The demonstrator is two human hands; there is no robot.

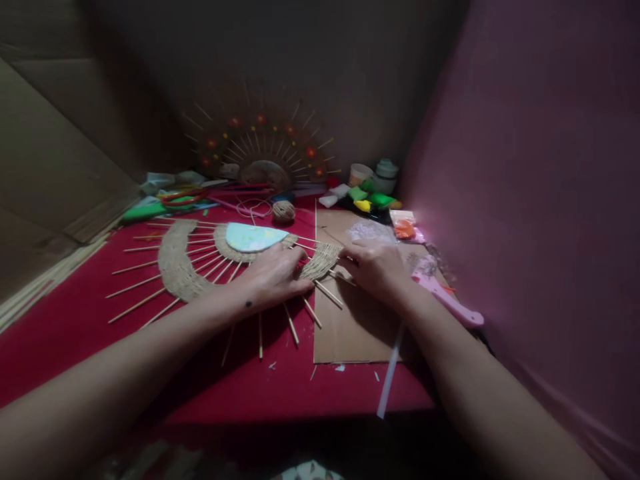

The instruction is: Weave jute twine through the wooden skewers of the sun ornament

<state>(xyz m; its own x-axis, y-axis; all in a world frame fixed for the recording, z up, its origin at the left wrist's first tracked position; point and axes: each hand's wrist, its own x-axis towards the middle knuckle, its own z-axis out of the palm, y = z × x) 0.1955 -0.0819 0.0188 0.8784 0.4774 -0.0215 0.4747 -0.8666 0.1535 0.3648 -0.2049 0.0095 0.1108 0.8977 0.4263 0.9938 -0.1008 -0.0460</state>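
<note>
A half-round fan of thin sticks [177, 267] lies on the red tabletop, its right part over a piece of cardboard. Twine is woven through the sticks in a wide outer band and a small inner band. At its centre sits a pale blue half-disc [255, 237]. My left hand [277, 272] grips the fan near the right part of the outer band, thumb below and fingers curled above. At the band's right end, my right hand [376, 268] has its fingertips pinched together against the weave; any loose strand between them is too small to make out.
Behind stand a finished-looking stick fan with red flowers [260, 120], a twine ball [283, 212] and orange-handled scissors [181, 199]. A pink glue gun [450, 300] with a clear glue stick [393, 373] lies right, on and beside the cardboard [335, 333]. Colourful clay packets [383, 200] sit behind.
</note>
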